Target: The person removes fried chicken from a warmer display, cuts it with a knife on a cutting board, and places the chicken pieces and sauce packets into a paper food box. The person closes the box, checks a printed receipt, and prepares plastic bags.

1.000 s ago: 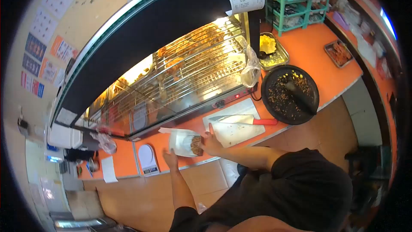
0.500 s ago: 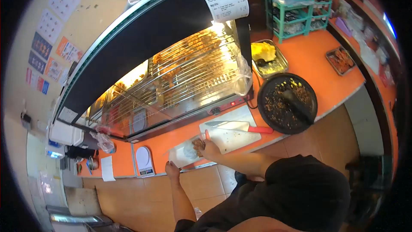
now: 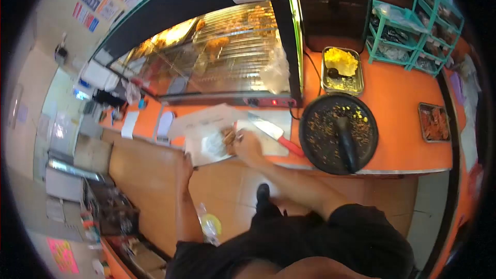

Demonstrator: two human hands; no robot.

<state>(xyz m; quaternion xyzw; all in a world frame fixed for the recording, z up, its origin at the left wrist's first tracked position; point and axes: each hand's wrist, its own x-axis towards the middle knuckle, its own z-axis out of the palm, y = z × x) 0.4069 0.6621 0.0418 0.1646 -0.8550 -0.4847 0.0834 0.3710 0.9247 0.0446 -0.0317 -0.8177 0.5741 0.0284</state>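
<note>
A sheet of wrapping paper (image 3: pixel 199 124) lies over the counter's front edge with a white mound, apparently rice (image 3: pixel 214 145), on it. Against that mound rests a brown piece of fried chicken (image 3: pixel 228 136), and my right hand (image 3: pixel 248 147) has its fingers closed on the piece's right side. My left hand (image 3: pixel 186 166) is closed at the paper's near left corner, its fingertips partly hidden and blurred. Right of the paper, a knife (image 3: pixel 281 138) with a red handle lies on a white cutting board (image 3: pixel 271 148).
A black stone mortar (image 3: pixel 315 155) with a pestle (image 3: pixel 346 144) stands right of the board. Behind it is a metal tray (image 3: pixel 341 87) of yellow food. The heated display case (image 3: pixel 217 95) borders the workspace at the back. A kitchen scale (image 3: pixel 164 125) sits at left.
The view has swung, so the counter appears shifted. The paper now looks spread wider, reaching back toward the display case. My right hand stays at the chicken, my left at the paper's corner.
</note>
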